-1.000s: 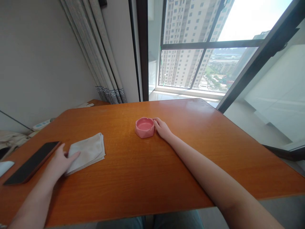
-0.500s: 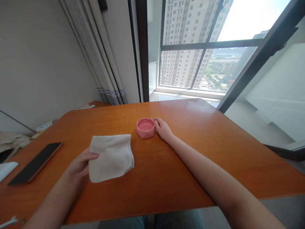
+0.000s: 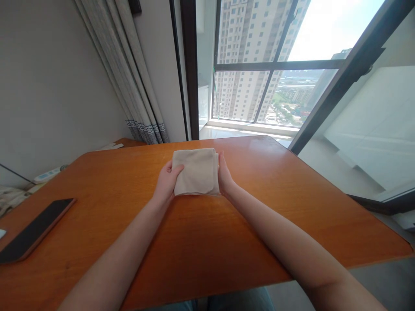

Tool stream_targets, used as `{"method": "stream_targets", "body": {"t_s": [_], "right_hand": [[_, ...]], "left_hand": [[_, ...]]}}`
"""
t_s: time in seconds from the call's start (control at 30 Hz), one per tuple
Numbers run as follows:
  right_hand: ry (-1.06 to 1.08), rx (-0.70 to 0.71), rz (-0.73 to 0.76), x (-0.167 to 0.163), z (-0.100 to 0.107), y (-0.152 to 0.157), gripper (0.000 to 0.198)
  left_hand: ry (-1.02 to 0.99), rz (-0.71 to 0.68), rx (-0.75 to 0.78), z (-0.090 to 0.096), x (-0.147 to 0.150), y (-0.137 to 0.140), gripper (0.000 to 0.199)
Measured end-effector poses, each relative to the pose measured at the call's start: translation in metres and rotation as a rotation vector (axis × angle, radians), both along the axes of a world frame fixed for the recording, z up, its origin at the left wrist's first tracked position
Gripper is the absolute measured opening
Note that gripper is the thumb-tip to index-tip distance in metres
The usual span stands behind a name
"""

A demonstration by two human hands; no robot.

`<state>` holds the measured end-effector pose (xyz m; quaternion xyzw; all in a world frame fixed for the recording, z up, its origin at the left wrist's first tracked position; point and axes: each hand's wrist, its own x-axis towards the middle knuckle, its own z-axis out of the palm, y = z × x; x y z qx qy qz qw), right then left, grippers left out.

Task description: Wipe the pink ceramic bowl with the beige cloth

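A folded whitish cloth (image 3: 194, 172) is pinched at its left edge by my left hand (image 3: 167, 179), thumb on top. It is held over the middle of the table, where the pink ashtray stood; the ashtray is now hidden from sight. At the cloth's right edge, my right hand (image 3: 225, 175) stands on its side with its visible fingers stretched out, pointing away from me. Its palm faces the cloth. Whether this hand touches the ashtray behind the cloth, I cannot tell.
The orange-brown wooden table (image 3: 207, 250) spans the view. On its left lies a dark flat slab with a brown edge (image 3: 37, 229). A white power strip (image 3: 48, 173) is beyond the left edge. Behind are a grey curtain (image 3: 129, 77) and a large window (image 3: 256, 95).
My left hand has carried the cloth right and forward, over the ashtray, which has gone out of sight. My right hand has stayed close to its place, its fingers now pointing more forward.
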<state>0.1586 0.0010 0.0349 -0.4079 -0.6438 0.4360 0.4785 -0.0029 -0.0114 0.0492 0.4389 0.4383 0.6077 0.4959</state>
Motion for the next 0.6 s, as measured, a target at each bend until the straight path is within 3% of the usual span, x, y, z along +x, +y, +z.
{"method": "stream_targets", "body": {"t_s": [0.13, 0.23, 0.3, 0.4, 0.5, 0.6], "right_hand": [[0.172, -0.241, 0.158, -0.012, 0.0, -0.011, 0.044], [0.273, -0.284, -0.063, -0.019, -0.003, -0.014, 0.039], [0.288, -0.168, -0.313, -0.014, -0.002, -0.013, 0.039], [0.046, 0.198, -0.539, 0.004, 0.003, -0.009, 0.034], [-0.479, 0.435, -0.369, 0.019, 0.003, -0.006, 0.018], [-0.838, 0.485, -0.074, 0.019, -0.003, -0.008, 0.013]], "left_hand": [[-0.018, 0.089, 0.041, -0.021, -0.011, 0.004, 0.035], [0.089, 0.12, 0.158, -0.041, -0.018, 0.01, 0.036], [0.195, 0.176, 0.16, -0.054, -0.023, 0.016, 0.037], [0.386, 0.225, 0.119, -0.07, -0.027, 0.027, 0.033], [0.536, 0.201, 0.168, -0.077, -0.027, 0.033, 0.031], [0.663, 0.142, 0.233, -0.077, -0.023, 0.032, 0.031]]}}
